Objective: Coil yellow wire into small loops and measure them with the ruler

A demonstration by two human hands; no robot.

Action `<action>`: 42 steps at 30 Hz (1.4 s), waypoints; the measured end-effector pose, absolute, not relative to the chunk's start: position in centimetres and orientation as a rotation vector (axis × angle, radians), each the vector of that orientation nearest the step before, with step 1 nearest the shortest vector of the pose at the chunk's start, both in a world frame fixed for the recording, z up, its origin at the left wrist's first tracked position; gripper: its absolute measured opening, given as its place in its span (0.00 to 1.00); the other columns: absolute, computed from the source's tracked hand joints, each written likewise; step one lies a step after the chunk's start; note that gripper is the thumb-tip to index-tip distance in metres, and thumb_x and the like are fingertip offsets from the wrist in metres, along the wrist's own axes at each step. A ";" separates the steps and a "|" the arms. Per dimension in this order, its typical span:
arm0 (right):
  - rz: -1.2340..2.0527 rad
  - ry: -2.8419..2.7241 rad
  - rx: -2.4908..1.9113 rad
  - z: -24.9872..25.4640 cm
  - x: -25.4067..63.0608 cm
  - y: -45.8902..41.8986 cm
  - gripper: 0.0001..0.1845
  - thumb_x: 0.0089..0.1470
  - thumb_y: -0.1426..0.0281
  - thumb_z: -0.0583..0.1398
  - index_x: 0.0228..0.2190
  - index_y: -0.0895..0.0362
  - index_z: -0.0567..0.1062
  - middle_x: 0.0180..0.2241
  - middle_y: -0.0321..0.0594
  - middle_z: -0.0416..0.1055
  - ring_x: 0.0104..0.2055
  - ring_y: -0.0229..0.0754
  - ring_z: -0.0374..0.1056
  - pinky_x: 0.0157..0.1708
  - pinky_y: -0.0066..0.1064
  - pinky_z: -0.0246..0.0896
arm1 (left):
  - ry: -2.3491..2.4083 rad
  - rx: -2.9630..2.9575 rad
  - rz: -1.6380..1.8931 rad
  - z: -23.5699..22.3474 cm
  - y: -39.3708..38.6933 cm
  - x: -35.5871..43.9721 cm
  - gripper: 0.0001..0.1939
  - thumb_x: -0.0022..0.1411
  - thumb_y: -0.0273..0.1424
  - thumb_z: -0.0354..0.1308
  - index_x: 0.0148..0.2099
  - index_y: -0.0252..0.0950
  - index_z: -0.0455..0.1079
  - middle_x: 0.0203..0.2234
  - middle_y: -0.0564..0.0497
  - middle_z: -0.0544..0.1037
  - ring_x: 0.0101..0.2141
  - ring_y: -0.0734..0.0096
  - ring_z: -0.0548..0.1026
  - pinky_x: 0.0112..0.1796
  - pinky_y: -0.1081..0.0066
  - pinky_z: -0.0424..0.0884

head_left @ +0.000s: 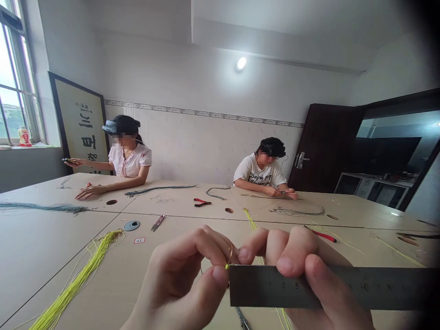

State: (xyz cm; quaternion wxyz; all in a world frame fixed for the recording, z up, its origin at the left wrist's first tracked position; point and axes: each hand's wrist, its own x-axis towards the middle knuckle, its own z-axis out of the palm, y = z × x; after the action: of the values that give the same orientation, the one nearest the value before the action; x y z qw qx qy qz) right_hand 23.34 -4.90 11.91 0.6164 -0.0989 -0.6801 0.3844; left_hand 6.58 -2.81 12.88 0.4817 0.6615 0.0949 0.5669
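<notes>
My left hand (190,275) is closed, thumb and fingertip pinching a yellow-green cord at a small knot (227,266). A thin golden-brown loop (231,253) stands up from that knot. My right hand (297,252) grips a steel ruler (264,293) between thumb and fingers, holding it level above the table. The ruler's left end touches or nearly touches the knot and my left thumb. Yellow-green cords (283,318) show below the ruler; whether they join the knot is hidden. Part of a dark metal tool (242,318) also shows under my hands.
On the table (137,275) lie a yellow-green cord bundle (82,279), thread snips (157,223), red-handled pliers (202,202), another red-handled tool (325,235) and dark cords (160,188). Across it sit two people, one at left (129,160) and one at right (259,172).
</notes>
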 end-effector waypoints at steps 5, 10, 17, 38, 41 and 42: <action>0.905 -1.569 -0.227 12.0 23.4 -5.0 0.14 0.64 0.63 0.50 0.36 0.50 0.75 0.34 0.35 0.73 0.43 0.39 0.70 0.47 0.35 0.68 | 0.240 1.642 1.388 13.0 -2.9 6.7 0.17 0.59 0.38 0.62 0.22 0.34 0.66 0.21 0.53 0.72 0.27 0.77 0.71 0.31 0.81 0.71; 0.903 -1.556 -0.222 12.0 23.2 -4.9 0.14 0.64 0.63 0.50 0.35 0.51 0.75 0.32 0.36 0.73 0.43 0.39 0.70 0.47 0.36 0.68 | 0.246 1.653 1.391 13.0 -2.8 6.6 0.17 0.59 0.38 0.61 0.23 0.34 0.66 0.21 0.53 0.73 0.27 0.76 0.71 0.31 0.80 0.71; 0.877 -1.536 -0.224 12.1 23.0 -5.0 0.14 0.63 0.64 0.51 0.34 0.52 0.75 0.28 0.36 0.68 0.41 0.40 0.70 0.44 0.36 0.70 | 0.269 1.662 1.392 13.1 -2.9 6.7 0.18 0.58 0.40 0.62 0.22 0.34 0.66 0.21 0.52 0.73 0.26 0.76 0.71 0.30 0.79 0.71; 0.867 -1.552 -0.255 12.0 23.1 -5.1 0.15 0.64 0.63 0.50 0.34 0.51 0.75 0.26 0.36 0.66 0.41 0.47 0.71 0.45 0.48 0.69 | 0.247 1.578 1.375 13.2 -3.0 6.8 0.18 0.57 0.40 0.63 0.23 0.34 0.65 0.21 0.53 0.71 0.27 0.76 0.71 0.30 0.79 0.70; 0.857 -1.546 -0.257 12.1 23.1 -5.1 0.15 0.63 0.63 0.50 0.34 0.51 0.75 0.26 0.37 0.66 0.41 0.48 0.71 0.44 0.49 0.69 | 0.247 1.589 1.382 13.3 -3.0 6.9 0.19 0.57 0.40 0.62 0.22 0.34 0.65 0.20 0.53 0.71 0.27 0.76 0.70 0.30 0.78 0.70; 0.847 -1.543 -0.259 12.1 23.0 -5.2 0.15 0.63 0.64 0.50 0.34 0.52 0.75 0.26 0.37 0.67 0.41 0.47 0.71 0.44 0.48 0.70 | 0.243 1.592 1.384 13.3 -3.0 6.9 0.19 0.57 0.40 0.62 0.22 0.34 0.64 0.20 0.53 0.70 0.27 0.76 0.70 0.30 0.78 0.70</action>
State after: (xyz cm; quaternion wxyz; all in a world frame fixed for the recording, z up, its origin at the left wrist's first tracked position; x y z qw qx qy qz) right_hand 23.03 -5.17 12.14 0.6300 -0.1131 -0.6736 0.3697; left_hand 6.92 -2.99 13.30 0.4873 0.6547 0.1000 0.5691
